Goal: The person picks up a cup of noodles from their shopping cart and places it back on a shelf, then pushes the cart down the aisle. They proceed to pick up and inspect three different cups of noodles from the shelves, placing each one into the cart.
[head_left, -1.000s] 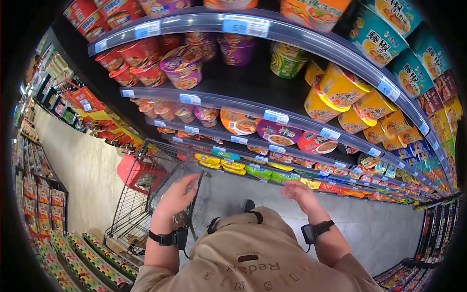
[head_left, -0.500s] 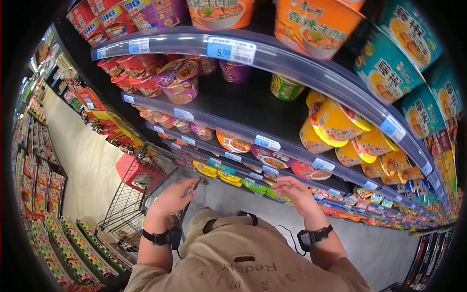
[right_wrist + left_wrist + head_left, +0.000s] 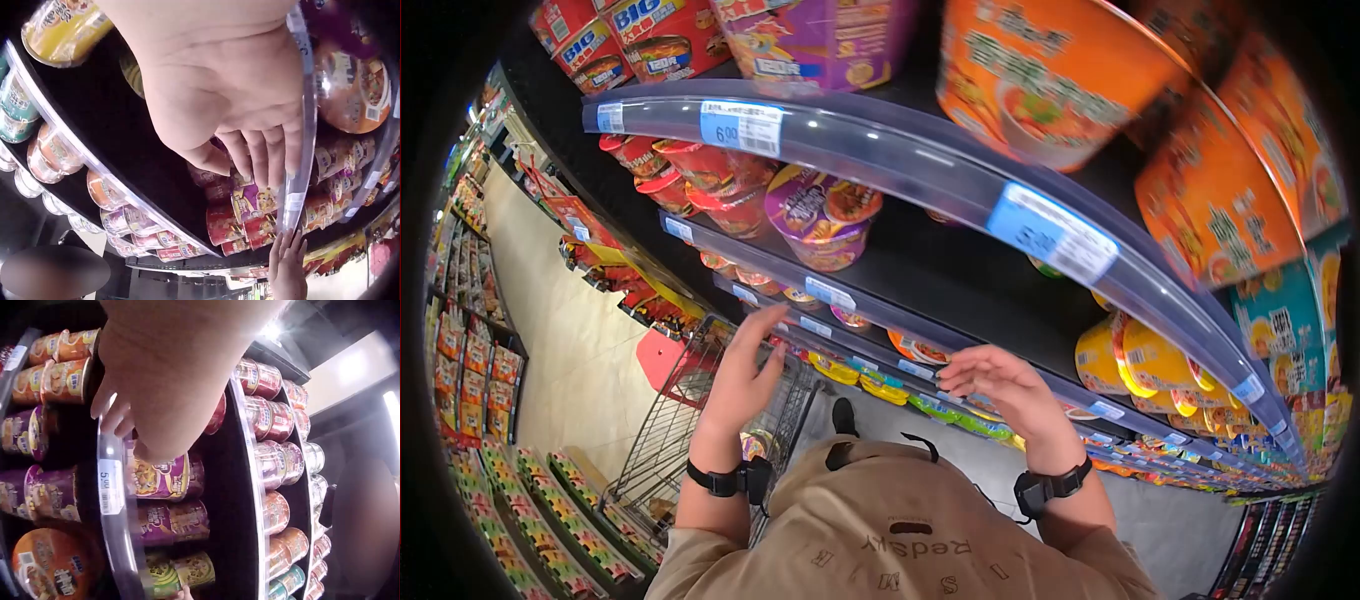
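In the head view both hands are raised in front of the noodle shelves, well apart. The left hand (image 3: 745, 375) has its fingers relaxed and holds nothing; the right hand (image 3: 1005, 390) is likewise empty, palm turned inward with fingers loosely extended. Above and between them stands a purple noodle cup (image 3: 822, 215) beside stacked red cups (image 3: 725, 190). The left wrist view has the left hand (image 3: 169, 375) overlapping a purple cup (image 3: 164, 475); contact cannot be told. Relaxed fingers of the right hand (image 3: 231, 106) show in the right wrist view, with a purple cup (image 3: 250, 197) beyond their tips.
A wire shopping cart (image 3: 670, 440) with a red part (image 3: 668, 355) stands at the left. Orange tubs (image 3: 1050, 80) sit on the upper shelf, behind a clear price rail (image 3: 880, 150). Yellow cups (image 3: 1145, 355) are at the right. Packets fill racks at the far left.
The head view has shifted, so the shelves look closer and the purple cup larger. The left hand has risen, its fingers now pointing up. Both hands remain empty.
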A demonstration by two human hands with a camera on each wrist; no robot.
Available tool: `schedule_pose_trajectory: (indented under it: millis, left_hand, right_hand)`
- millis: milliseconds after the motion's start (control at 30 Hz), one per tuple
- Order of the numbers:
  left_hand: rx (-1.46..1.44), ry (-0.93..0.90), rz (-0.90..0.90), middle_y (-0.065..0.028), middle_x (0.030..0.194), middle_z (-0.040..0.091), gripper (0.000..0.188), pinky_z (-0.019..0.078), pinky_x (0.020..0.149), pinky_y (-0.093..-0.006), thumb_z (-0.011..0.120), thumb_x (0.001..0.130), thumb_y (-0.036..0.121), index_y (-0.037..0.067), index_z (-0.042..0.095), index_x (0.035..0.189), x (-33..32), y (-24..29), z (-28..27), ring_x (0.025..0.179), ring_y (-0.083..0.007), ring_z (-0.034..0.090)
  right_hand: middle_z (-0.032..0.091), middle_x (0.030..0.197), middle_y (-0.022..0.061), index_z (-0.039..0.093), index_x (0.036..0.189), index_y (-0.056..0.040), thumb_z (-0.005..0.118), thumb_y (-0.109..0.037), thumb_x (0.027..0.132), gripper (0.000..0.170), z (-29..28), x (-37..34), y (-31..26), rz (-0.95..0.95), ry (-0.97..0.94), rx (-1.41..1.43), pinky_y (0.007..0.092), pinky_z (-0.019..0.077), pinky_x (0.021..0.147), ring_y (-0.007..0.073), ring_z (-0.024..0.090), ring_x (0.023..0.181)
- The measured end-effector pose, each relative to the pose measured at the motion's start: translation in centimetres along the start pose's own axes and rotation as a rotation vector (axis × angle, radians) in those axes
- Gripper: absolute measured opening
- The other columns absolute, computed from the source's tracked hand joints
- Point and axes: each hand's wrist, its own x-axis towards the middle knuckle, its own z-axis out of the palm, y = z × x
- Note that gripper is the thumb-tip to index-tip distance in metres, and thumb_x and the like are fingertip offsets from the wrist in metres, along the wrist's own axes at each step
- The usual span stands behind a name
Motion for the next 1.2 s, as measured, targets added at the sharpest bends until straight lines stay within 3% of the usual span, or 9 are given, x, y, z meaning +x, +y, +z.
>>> schedule_pose_trajectory:
  millis: [133, 300, 367, 500, 667, 833, 967, 1067, 1200]
  left_hand:
    - [-0.002, 0.074, 0.054, -0.0198, 0.15, 0.051, 0.05, 0.0436, 0.113, -0.0413, 0.057, 0.091, -0.008, -0.001, 0.054, 0.141, 4.0, -0.5, -1.8, 0.137, -0.0351, 0.052]
    - [-0.13, 0.038, 0.103, -0.0188, 0.149, 0.053, 0.054, 0.0463, 0.11, -0.0402, 0.056, 0.09, -0.011, -0.002, 0.052, 0.143, 7.6, -2.3, -3.1, 0.136, -0.0309, 0.054]
    - [-0.196, 0.047, 0.1, -0.0191, 0.146, 0.056, 0.056, 0.0473, 0.108, -0.0394, 0.056, 0.091, -0.01, -0.002, 0.05, 0.146, 8.7, -2.7, -3.2, 0.134, -0.03, 0.057]
    - [-0.142, 0.062, 0.082, -0.0206, 0.144, 0.058, 0.055, 0.0517, 0.098, -0.035, 0.057, 0.094, -0.007, -0.004, 0.048, 0.148, 10.3, -4.4, -2.9, 0.125, -0.0282, 0.062]
    - [-0.055, 0.064, 0.089, -0.0222, 0.125, 0.067, 0.045, 0.0559, 0.083, -0.0351, 0.061, 0.093, -0.004, -0.007, 0.055, 0.138, 11.5, -4.4, -3.2, 0.103, -0.0297, 0.069]
    - [-0.019, 0.012, 0.095, -0.0218, 0.113, 0.066, 0.036, 0.0556, 0.08, -0.0364, 0.061, 0.093, -0.001, -0.006, 0.058, 0.128, 12.1, -2.9, -3.3, 0.098, -0.0364, 0.068]
    - [-0.039, -0.015, 0.094, -0.0208, 0.111, 0.065, 0.033, 0.0556, 0.078, -0.0375, 0.061, 0.092, -0.002, -0.005, 0.058, 0.124, 12.1, -2.8, -3.4, 0.096, -0.0369, 0.067]
    - [-0.009, -0.015, 0.144, -0.0213, 0.112, 0.064, 0.041, 0.0551, 0.079, -0.0363, 0.061, 0.091, -0.001, -0.005, 0.056, 0.132, 11.8, -2.8, -3.4, 0.097, -0.0346, 0.067]
    - [-0.037, 0.017, 0.115, -0.0227, 0.123, 0.064, 0.055, 0.0542, 0.082, -0.035, 0.062, 0.09, -0.001, -0.005, 0.05, 0.144, 11.0, -1.2, -3.6, 0.102, -0.0312, 0.067]
  right_hand:
    - [0.064, 0.139, 0.0174, 0.057, 0.139, 0.0003, 0.059, -0.014, 0.102, 0.039, 1.3, 4.6, -1.8, -0.049, 0.055, 0.032, 0.0418, 0.0468, 0.11, 0.0272, 0.061, 0.13]
    - [0.054, 0.151, 0.0189, 0.053, 0.144, 0.0019, 0.058, -0.012, 0.102, 0.045, 3.2, 9.3, -2.6, -0.122, 0.109, 0.053, 0.044, 0.0399, 0.117, 0.0295, 0.05, 0.142]
    - [0.048, 0.156, 0.0242, 0.047, 0.15, 0.0011, 0.06, -0.015, 0.098, 0.056, 3.4, 10.7, -1.9, -0.127, 0.152, 0.061, 0.0482, 0.034, 0.121, 0.0338, 0.044, 0.148]
    - [0.047, 0.157, 0.0203, 0.051, 0.148, 0.0019, 0.06, -0.008, 0.098, 0.052, 2.5, 12.6, -0.4, -0.194, 0.197, 0.086, 0.0526, 0.0288, 0.124, 0.0328, 0.042, 0.149]
    - [0.061, 0.143, 0.0164, 0.06, 0.14, 0.0017, 0.07, -0.005, 0.095, 0.046, 1.6, 14.0, 1.2, -0.242, 0.295, 0.182, 0.0497, 0.0377, 0.12, 0.0302, 0.056, 0.134]
    - [0.065, 0.138, 0.0142, 0.065, 0.134, 0.0008, 0.072, -0.003, 0.094, 0.041, -0.4, 14.3, 3.6, -0.286, 0.336, -0.036, 0.0441, 0.0429, 0.114, 0.0266, 0.059, 0.13]
    - [0.068, 0.13, 0.0107, 0.068, 0.129, -0.0017, 0.072, 0.001, 0.093, 0.036, -0.6, 13.5, 3.4, -0.182, 0.412, -0.18, 0.0386, 0.0469, 0.106, 0.0221, 0.061, 0.122]
    - [0.065, 0.137, 0.0121, 0.065, 0.134, -0.0011, 0.071, 0.004, 0.091, 0.044, -0.1, 13.1, 1.9, -0.124, 0.325, -0.164, 0.0434, 0.0433, 0.113, 0.025, 0.059, 0.129]
    - [0.045, 0.159, 0.0167, 0.049, 0.15, -0.0007, 0.063, 0.005, 0.091, 0.062, 1.3, 13.1, 0.0, -0.121, 0.146, -0.068, 0.0525, 0.0269, 0.125, 0.0323, 0.038, 0.15]
